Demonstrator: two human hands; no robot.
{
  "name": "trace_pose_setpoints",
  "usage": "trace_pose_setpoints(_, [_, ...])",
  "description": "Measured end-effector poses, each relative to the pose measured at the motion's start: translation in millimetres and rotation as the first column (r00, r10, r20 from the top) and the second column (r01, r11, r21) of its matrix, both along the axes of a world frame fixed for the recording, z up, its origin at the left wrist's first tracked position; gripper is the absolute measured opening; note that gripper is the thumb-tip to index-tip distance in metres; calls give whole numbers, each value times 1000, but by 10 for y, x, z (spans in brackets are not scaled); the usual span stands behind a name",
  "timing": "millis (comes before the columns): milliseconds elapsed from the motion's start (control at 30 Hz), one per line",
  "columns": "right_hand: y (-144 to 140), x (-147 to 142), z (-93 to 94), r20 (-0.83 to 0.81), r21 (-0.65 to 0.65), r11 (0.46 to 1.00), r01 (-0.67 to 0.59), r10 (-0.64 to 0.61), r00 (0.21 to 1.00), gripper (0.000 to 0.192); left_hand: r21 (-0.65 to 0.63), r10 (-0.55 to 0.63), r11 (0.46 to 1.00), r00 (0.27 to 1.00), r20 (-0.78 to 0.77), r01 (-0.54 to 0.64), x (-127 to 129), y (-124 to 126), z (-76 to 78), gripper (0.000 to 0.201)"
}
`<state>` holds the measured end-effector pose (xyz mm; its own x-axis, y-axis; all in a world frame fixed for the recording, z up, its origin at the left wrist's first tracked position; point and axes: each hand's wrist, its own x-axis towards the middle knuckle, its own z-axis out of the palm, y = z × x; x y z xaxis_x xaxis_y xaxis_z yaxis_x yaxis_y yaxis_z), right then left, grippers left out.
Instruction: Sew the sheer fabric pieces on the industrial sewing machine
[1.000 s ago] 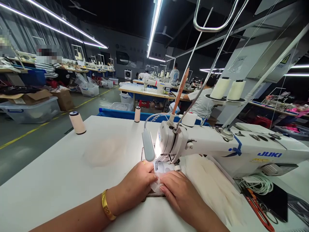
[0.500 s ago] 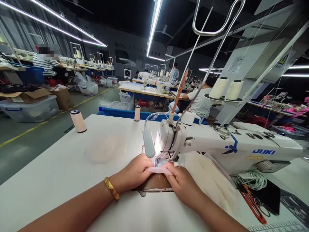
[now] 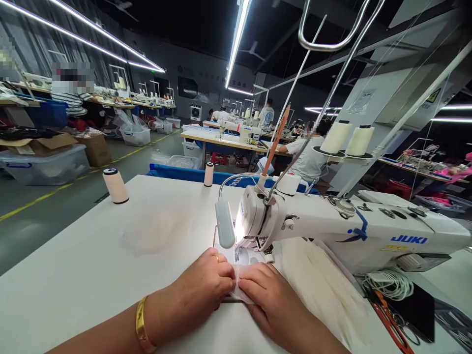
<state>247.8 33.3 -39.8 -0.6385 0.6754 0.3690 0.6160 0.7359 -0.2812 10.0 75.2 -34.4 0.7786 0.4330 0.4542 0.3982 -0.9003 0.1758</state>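
Note:
A small piece of sheer pale pink fabric (image 3: 242,291) lies just in front of the needle area of a white sewing machine (image 3: 313,215). My left hand (image 3: 199,281), with a gold ring and a gold bangle (image 3: 141,323), is closed on the fabric's left side, fingers curled. On the other side my right hand (image 3: 275,298) pinches it, thumb tucked beneath. Both sets of fingertips almost meet at the cloth. The presser foot (image 3: 236,254) stands behind them under a lit lamp (image 3: 224,223). My hands hide part of the fabric.
Cream sheer fabric (image 3: 320,285) is heaped right of my hand. Orange-handled scissors (image 3: 391,319) and a coiled pale cord (image 3: 389,284) lie farther right. Two peach thread cones (image 3: 115,186) stand along the table's far side. Co-workers sit at machines beyond.
Both hands have come toward me with the fabric, away from the needle. My fingers are more curled and closer together. The view has shifted slightly.

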Motion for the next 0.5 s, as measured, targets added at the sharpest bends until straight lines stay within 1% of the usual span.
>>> trace_pose_setpoints(167, [66, -15, -56, 3, 38, 998, 42, -42, 999, 20, 36, 22, 999, 999, 30, -23, -2, 85, -8, 22])
trace_pose_setpoints(300, [84, -13, -79, -1, 52, 997, 64, -64, 998, 23, 50, 2, 999, 999, 44, -4, 3, 105, 6, 21])
trace_pose_setpoints(367, [81, -10, -84, -7, 54, 996, 65, -65, 998, 24, 38, -18, 999, 999, 34, 16, 0, 94, 6, 20])
trace_pose_setpoints(500, [71, -9, -94, -11, 85, 994, 67, -66, 998, 27, 11, -37, 999, 999, -29, 37, -7, 75, 1, 25])
